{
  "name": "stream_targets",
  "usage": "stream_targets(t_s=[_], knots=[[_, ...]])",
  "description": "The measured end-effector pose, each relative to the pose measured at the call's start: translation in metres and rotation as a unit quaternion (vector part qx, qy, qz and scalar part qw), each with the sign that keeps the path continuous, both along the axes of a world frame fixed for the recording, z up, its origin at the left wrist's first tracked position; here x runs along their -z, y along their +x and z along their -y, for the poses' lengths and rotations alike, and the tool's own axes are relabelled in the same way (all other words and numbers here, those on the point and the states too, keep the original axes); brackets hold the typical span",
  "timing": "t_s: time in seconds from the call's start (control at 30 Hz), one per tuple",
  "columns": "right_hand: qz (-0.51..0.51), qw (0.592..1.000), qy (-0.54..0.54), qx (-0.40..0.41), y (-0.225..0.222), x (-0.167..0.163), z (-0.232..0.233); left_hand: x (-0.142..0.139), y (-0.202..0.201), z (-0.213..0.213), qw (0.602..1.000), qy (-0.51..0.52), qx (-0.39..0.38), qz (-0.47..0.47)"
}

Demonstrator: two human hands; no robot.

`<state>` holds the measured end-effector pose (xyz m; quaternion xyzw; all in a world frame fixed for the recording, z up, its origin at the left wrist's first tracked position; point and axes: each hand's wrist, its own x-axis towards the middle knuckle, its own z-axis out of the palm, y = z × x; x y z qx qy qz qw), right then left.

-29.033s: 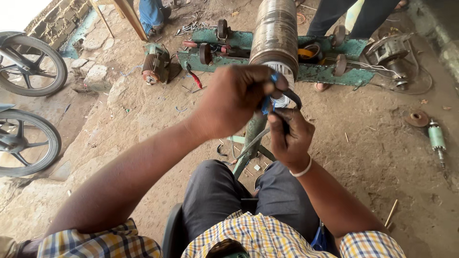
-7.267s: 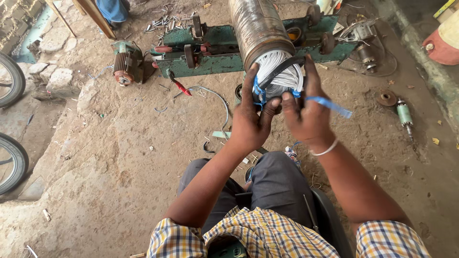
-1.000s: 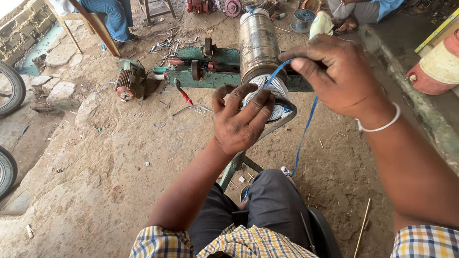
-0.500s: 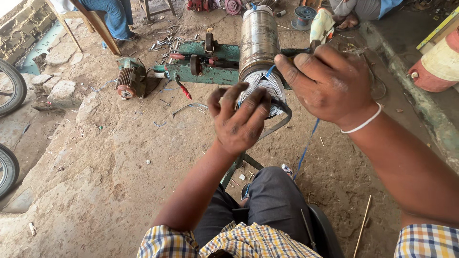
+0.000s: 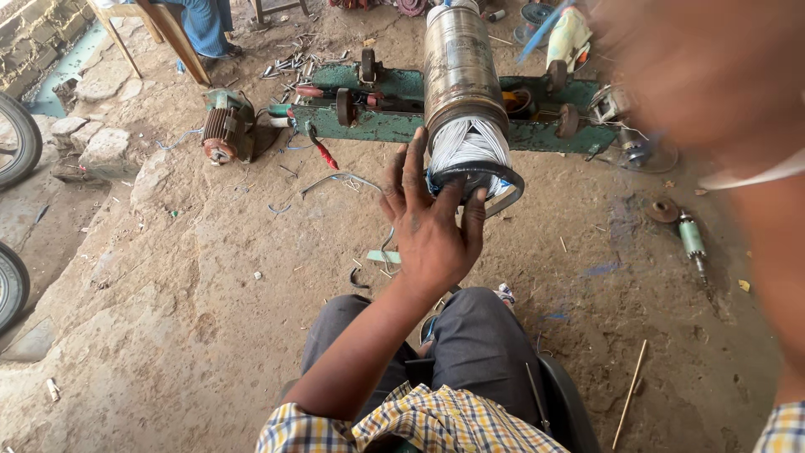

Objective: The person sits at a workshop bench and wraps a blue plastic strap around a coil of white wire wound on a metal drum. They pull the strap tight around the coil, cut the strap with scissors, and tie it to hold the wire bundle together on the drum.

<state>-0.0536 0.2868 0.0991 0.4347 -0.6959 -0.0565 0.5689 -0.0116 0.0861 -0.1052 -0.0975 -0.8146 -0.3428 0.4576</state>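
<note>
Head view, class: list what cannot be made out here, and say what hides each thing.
- Right hand: motion-blurred, so its grip is unreadable.
- Blue strap: blurred, its end lost behind that hand.
- Winding end of the metal cylinder: partly covered by left hand.
- Seated person: cut off by the top edge.

Probably an open-air motor repair workshop: dirt floor (image 5: 193, 277), green metal frame (image 5: 402, 126), scattered motor parts (image 5: 225, 127), tyres (image 5: 18, 147)

Cylindrical steel motor stator (image 5: 459, 71) lay lengthwise over green metal frame (image 5: 402, 126), near end facing the wearer, with white windings (image 5: 466, 144) exposed inside a dark ring.
</note>
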Motion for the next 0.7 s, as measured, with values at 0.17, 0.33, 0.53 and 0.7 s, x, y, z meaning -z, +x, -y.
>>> stream_targets(t_s=[0.17,0.33,0.53,0.7], knots=[[-0.056,0.99,0.127,0.028,0.004,0.022,0.037,-0.009,-0.004,-0.007,0.999,0.012,-0.003,0.032],[-0.077,0.984,0.158,0.035,0.008,0.029,0.044,-0.012,-0.002,-0.008,0.999,0.024,-0.007,0.022],[-0.073,0.982,0.173,0.017,0.014,0.03,0.045,-0.008,-0.005,-0.011,0.999,0.039,-0.013,0.018],[-0.078,0.978,0.193,0.027,0.013,0.031,0.047,-0.007,-0.007,-0.012,0.999,0.035,-0.016,0.024]])
